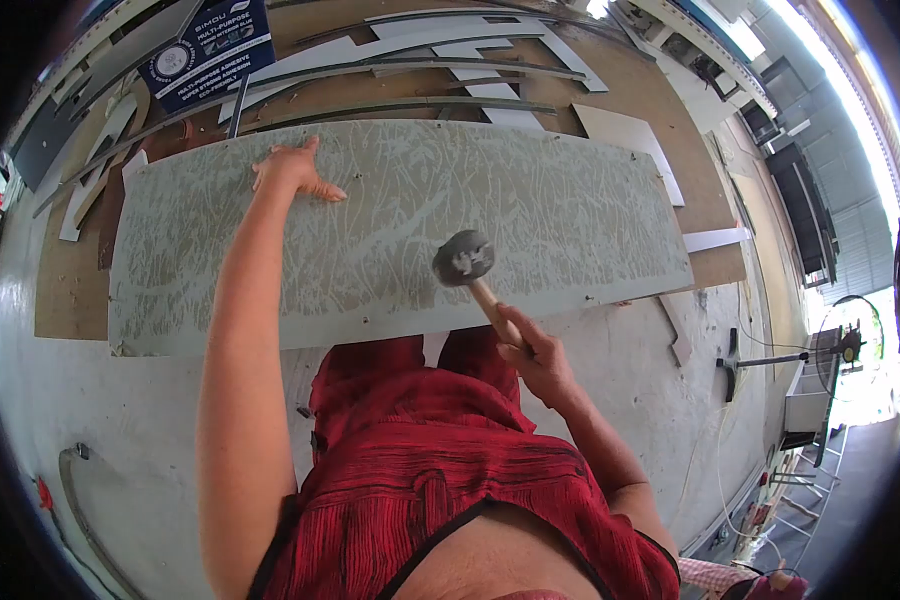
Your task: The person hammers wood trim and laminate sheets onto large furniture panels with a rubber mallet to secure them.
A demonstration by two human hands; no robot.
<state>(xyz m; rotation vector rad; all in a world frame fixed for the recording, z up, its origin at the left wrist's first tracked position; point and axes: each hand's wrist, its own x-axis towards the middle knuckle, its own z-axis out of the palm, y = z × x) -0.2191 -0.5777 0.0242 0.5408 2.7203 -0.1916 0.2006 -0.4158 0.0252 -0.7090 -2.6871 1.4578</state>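
A long grey-green panel point(390, 240) lies flat before me, covered in pale, streaky lines. Several small fittings point(358, 176) stick up from it, mostly along its edges. My left hand point(295, 172) rests near the panel's far edge, fingers and thumb spread, with nothing held. In my right hand point(536, 352), the fingers wrap round the wooden handle of a rubber mallet point(465, 258). The mallet's dark, scuffed head hangs over the middle of the panel, right of my left hand, slightly blurred.
Beneath the panel is a brown board point(708, 190). White offcuts point(560, 55) and dark strips point(440, 68) lie beyond it. A blue adhesive box point(210, 60) stands at the back left. A fan point(845, 345) is at the right, and a ladder point(810, 490) lower right.
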